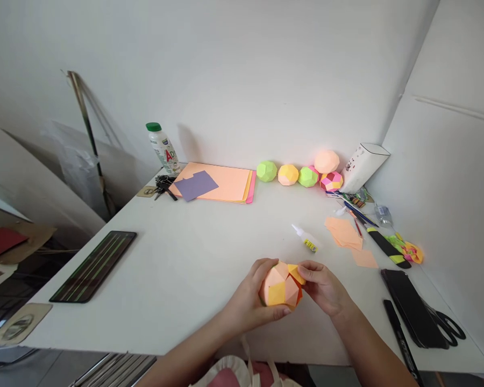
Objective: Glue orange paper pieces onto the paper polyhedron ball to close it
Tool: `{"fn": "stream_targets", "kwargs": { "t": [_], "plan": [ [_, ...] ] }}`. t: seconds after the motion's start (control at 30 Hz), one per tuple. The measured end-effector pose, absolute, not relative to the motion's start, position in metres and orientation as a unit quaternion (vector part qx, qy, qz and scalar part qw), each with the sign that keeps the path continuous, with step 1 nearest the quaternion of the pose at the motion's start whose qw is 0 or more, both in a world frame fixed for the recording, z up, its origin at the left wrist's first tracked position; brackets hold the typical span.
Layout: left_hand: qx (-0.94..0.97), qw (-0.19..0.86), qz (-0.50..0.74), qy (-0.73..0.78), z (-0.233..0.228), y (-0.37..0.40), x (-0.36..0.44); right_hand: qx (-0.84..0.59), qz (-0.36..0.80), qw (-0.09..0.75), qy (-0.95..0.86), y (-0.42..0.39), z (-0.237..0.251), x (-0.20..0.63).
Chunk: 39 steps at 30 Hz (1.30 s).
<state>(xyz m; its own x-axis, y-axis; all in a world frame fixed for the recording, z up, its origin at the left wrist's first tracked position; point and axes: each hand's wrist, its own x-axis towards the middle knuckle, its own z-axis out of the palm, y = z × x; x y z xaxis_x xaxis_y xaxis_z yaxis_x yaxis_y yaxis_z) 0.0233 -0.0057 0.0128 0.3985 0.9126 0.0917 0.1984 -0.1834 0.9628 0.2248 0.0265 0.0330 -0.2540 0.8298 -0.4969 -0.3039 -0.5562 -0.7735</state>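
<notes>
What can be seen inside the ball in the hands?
Through the gap near the right hand, only deep-orange paper shows inside the ball. Its panels cover the rest, so whether anything else is inside cannot be told.

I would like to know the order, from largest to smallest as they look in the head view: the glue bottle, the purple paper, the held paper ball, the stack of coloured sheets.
1. Stack of coloured sheets
2. Held paper ball, though nearness to the camera enlarges it
3. Purple paper
4. Glue bottle

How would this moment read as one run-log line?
left hand: holding paper ball | right hand: pinching its yellow-orange flap | glue bottle: lying on table beyond hands
</notes>
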Motion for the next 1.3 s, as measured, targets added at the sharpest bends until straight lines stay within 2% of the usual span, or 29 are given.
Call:
{"fn": "stream_targets", "kwargs": {
  "t": [0.4,0.67,0.93,1.3],
  "plan": [
    [0.644,0.526,0.382,0.404,0.014,-0.006,0.021,-0.408,0.780,0.380,-0.284,0.034,0.038,0.232],
    [0.656,0.528,0.380,0.383,0.013,-0.006,0.021,-0.497,0.681,0.398,-0.361,0.031,0.032,0.236],
    [0.656,0.544,0.373,0.367,0.014,-0.006,0.022,-0.483,0.679,0.360,-0.420,0.029,0.038,0.232],
    [0.659,0.540,0.375,0.366,0.016,-0.006,0.021,-0.519,0.675,0.338,-0.401,0.027,0.044,0.229]
  ]
}}
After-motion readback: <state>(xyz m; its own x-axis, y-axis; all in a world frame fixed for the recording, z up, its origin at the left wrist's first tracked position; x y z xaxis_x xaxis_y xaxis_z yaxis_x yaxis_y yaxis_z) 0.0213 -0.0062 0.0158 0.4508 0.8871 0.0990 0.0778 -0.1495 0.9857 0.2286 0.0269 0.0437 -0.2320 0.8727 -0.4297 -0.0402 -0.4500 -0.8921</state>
